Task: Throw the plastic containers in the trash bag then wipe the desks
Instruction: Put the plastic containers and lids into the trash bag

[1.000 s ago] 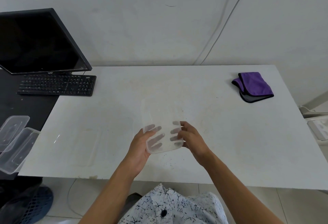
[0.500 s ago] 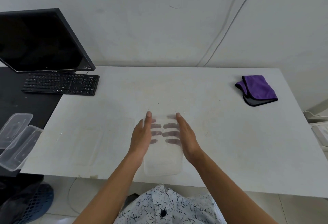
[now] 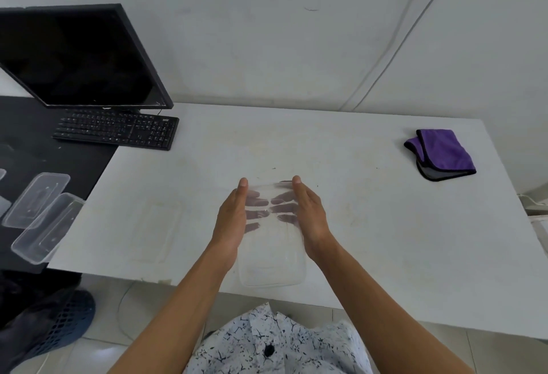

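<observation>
**Step in hand (judged):** removal of one clear rectangular plastic container (image 3: 271, 267) to the trash bag.

**Position:** The container lies lengthwise over the near edge of the white desk (image 3: 385, 225), its near end towards the person. Whether it rests on the desk or is lifted clear cannot be told.

**Left hand (image 3: 229, 219):** It is set on the container's left long side. The thumb (image 3: 242, 187) lies along the top towards the far rim. The fingers pass beneath the base, moderately spread, and show through the plastic.

**Right hand (image 3: 311, 216):** It mirrors the left on the opposite side, thumb above and fingers below. Each hand holds the container between thumb and fingers.

**Handling advice:**
- The wall looks thin and will probably flex, so the hold should be light and the container kept level against any residue.
- One hand would likely suffice, which would free the other for the next item.
- A dark bag-like mass (image 3: 26, 314) beside a blue mesh basket (image 3: 63, 326) on the floor at lower left is the probable destination. This is not confirmed.

**Outstanding:**
- A second clear plastic tub (image 3: 47, 228) sits at the join with the black desk (image 3: 74, 163).
- A clear flat lid (image 3: 35, 198) lies just beside that tub.
- The folded purple cloth (image 3: 441, 152) lies at far right, well apart from both hands. Wiping is judged not begun.
</observation>
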